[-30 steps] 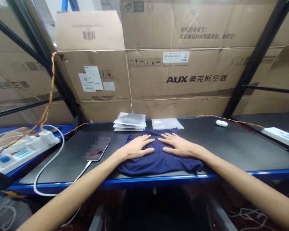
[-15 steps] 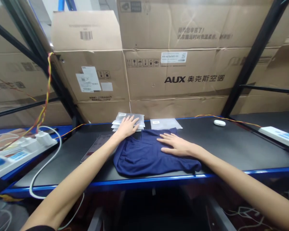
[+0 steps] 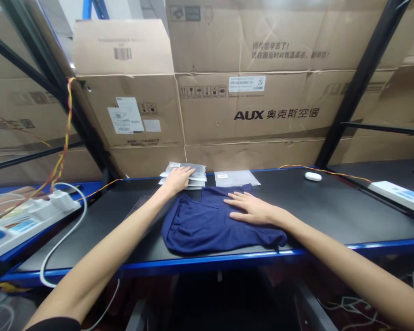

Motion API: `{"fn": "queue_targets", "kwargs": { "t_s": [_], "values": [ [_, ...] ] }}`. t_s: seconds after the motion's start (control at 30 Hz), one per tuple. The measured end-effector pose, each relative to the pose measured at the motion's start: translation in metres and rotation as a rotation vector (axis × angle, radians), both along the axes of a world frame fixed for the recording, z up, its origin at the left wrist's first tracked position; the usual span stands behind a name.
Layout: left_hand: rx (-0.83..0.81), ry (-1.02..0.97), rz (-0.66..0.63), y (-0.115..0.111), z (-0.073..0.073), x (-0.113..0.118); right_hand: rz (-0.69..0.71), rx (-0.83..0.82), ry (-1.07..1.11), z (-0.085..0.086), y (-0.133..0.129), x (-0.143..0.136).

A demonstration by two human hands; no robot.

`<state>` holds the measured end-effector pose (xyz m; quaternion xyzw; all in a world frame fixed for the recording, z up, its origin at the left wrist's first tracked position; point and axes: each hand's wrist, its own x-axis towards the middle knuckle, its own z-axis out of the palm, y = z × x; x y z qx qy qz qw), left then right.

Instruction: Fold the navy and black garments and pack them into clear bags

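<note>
Left hand (image 3: 178, 179) moved to packets (image 3: 198, 176); cloth (image 3: 207, 225) near front table edge (image 3: 200, 264).

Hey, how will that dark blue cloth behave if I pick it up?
The dark blue, wrinkled fabric cloth will probably sag, judging by its soft folds. Rolling seems unlikely, since it lies flattened, partly under the right hand.

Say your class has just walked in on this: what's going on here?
A person has both arms over a black table. Their right hand lies flat, fingers spread, on a rumpled navy cloth near the front edge. Their left hand is on the packet stack at the back; whether it grips any is unclear. One separate packet lies right of the stack, just behind the cloth.
</note>
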<state>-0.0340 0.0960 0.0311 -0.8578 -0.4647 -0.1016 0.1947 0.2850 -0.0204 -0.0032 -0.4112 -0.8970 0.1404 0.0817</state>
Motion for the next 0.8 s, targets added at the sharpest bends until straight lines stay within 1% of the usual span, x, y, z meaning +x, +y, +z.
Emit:
{"fn": "queue_targets", "kwargs": {
  "t_s": [0.07, 0.13, 0.2, 0.27, 0.33, 0.4, 0.5, 0.57, 0.63, 0.7, 0.8],
  "values": [
    [0.028, -0.017, 0.001, -0.002, 0.005, 0.001, -0.001, -0.001, 0.003, 0.001, 0.0, 0.0],
    [0.086, -0.035, 0.008, -0.01, 0.01, 0.005, -0.003, 0.001, 0.009, 0.001, -0.001, 0.0],
    [0.174, -0.034, -0.007, -0.025, 0.015, 0.013, -0.001, 0.001, 0.018, 0.001, -0.001, 0.0],
    [0.245, 0.004, -0.074, -0.044, 0.017, 0.025, 0.0, -0.006, 0.027, 0.001, -0.001, 0.0],
    [0.286, 0.049, -0.147, -0.066, 0.013, 0.037, -0.003, -0.005, 0.032, 0.002, 0.0, 0.001],
    [0.283, 0.073, -0.187, -0.085, 0.003, 0.049, -0.006, 0.023, 0.036, 0.001, 0.003, 0.003],
    [0.233, 0.137, -0.267, -0.103, -0.018, 0.06, -0.029, 0.11, 0.054, -0.003, 0.01, 0.007],
    [0.179, 0.153, -0.318, -0.106, -0.031, 0.063, -0.044, 0.162, 0.057, -0.006, 0.014, 0.011],
    [0.118, 0.127, -0.351, -0.105, -0.037, 0.062, -0.035, 0.192, 0.051, -0.008, 0.017, 0.015],
    [0.038, 0.079, -0.395, -0.101, -0.035, 0.057, -0.017, 0.207, 0.048, -0.009, 0.018, 0.016],
    [-0.135, 0.024, -0.526, -0.098, -0.019, 0.042, 0.0, 0.214, 0.052, -0.008, 0.017, 0.017]
  ]
}}
